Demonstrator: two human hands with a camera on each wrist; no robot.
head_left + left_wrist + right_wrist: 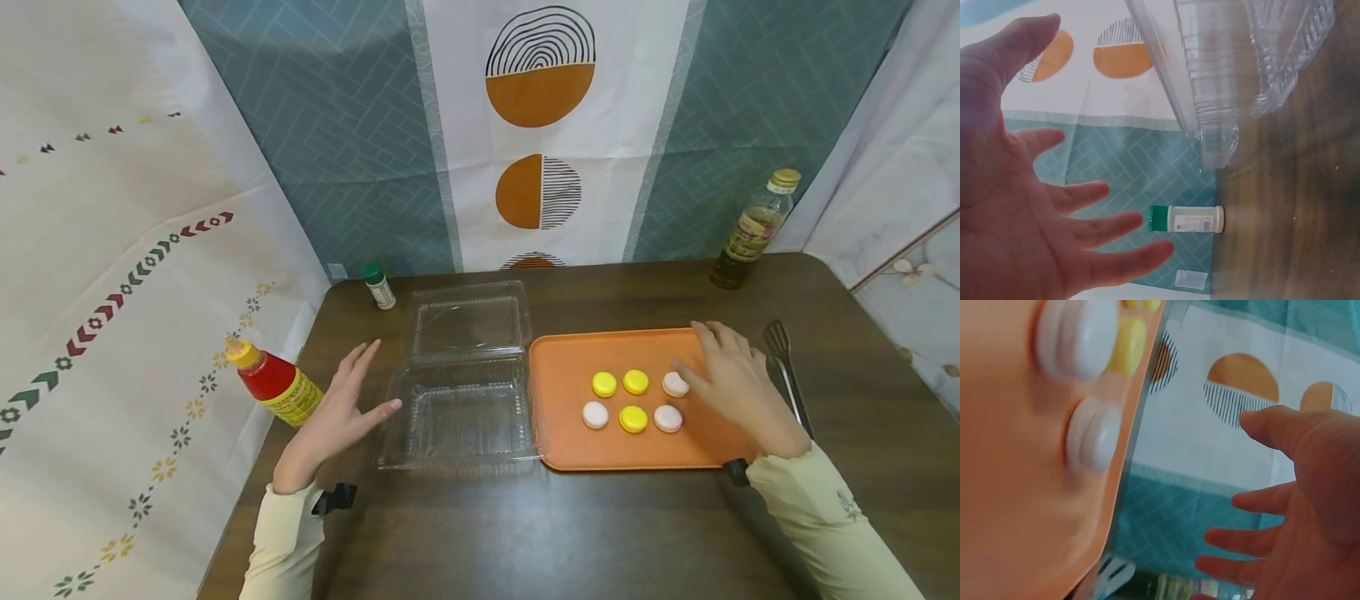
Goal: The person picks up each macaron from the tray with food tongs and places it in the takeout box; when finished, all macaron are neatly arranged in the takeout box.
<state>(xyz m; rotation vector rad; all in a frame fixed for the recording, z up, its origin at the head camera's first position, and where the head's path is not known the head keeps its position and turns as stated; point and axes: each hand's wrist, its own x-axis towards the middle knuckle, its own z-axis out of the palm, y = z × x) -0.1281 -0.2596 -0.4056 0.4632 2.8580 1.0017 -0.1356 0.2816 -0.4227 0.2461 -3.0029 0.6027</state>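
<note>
My left hand, fingers spread and holding nothing, hovers left of a clear plastic clamshell container that lies with its lid folded back. Over the right part of an orange tray is my right hand, its fingers extended and the palm bare in the right wrist view. On the tray sit three yellow macarons and three pale ones: a white macaron and two pinkish macarons. The upper pinkish macaron is nearest my right thumb.
A red and yellow squeeze bottle stands at the left edge by my left hand. At the back are a green-capped shaker and, far right, an oil bottle. A dark-headed utensil lies right of the tray.
</note>
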